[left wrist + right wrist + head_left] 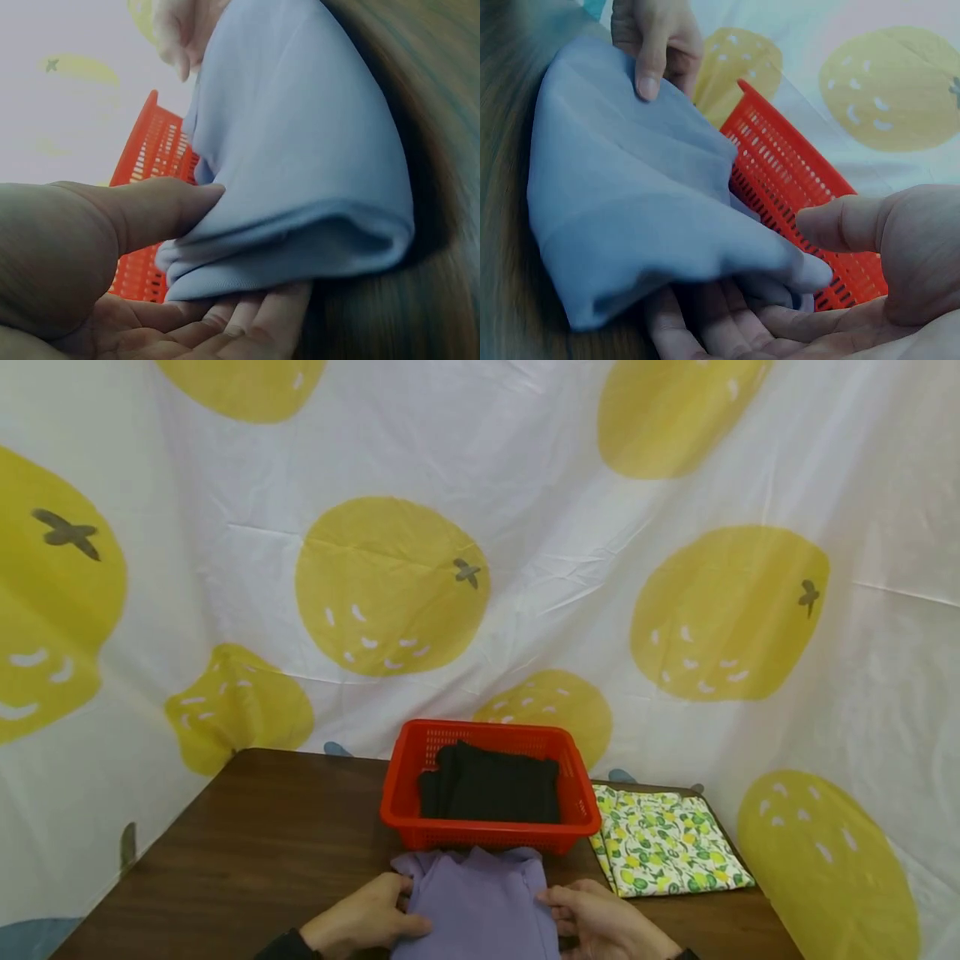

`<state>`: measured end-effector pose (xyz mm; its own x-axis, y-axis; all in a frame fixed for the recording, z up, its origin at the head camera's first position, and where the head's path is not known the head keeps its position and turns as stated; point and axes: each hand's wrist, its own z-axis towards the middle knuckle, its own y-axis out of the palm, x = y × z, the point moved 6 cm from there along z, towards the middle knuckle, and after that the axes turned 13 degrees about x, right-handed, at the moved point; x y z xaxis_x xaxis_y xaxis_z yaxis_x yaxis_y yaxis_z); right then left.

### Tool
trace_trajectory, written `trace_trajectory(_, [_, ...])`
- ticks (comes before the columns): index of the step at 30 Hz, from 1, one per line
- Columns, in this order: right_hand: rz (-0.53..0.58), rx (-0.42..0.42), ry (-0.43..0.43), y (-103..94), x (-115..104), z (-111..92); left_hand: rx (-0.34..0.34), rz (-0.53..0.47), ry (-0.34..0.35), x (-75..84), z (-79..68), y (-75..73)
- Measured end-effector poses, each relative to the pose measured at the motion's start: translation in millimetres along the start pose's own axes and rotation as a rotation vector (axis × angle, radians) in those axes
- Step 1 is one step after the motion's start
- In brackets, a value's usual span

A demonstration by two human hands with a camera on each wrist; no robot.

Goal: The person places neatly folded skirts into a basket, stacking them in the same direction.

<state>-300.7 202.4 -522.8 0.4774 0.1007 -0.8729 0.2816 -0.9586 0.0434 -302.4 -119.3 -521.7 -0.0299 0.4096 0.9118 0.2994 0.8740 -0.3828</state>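
Note:
A folded purple garment lies on the table in front of me, its layers stacked and loose at the edges. My left hand grips its left side; in the left wrist view the thumb presses on top and the fingers are underneath. My right hand is at the garment's right edge. In the right wrist view its fingers reach under the cloth, while the thumb stays off it. Just beyond the garment stands a red basket holding folded black cloth.
Right of the basket lies a folded lemon-print cloth. The brown wooden table shows bare wood to the left. A white curtain with yellow fruit hangs behind and at both sides.

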Motion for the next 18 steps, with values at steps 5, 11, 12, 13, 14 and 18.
trace_trajectory(5, [0.001,-0.023,-0.021,13.3,-2.9,2.5,0.035,0.043,0.003,6.4,3.6,7.9])
trace_trajectory(11, [0.04,-0.024,-0.05,22.0,-5.5,9.3,-0.004,-0.036,0.012,14.5,8.7,17.3])
trace_trajectory(12, [0.047,-0.018,-0.05,23.0,-4.7,10.7,-0.011,-0.043,0.009,15.2,9.3,19.0])
trace_trajectory(13, [0.047,-0.009,-0.05,23.7,-3.5,12.1,-0.016,-0.05,0.002,14.9,9.5,20.6])
trace_trajectory(14, [0.05,-0.002,-0.047,24.4,-2.1,13.3,-0.021,-0.056,-0.01,14.6,9.8,22.0])
trace_trajectory(18, [0.042,0.026,-0.044,26.2,2.8,16.7,-0.035,-0.061,-0.03,12.8,10.2,26.8])
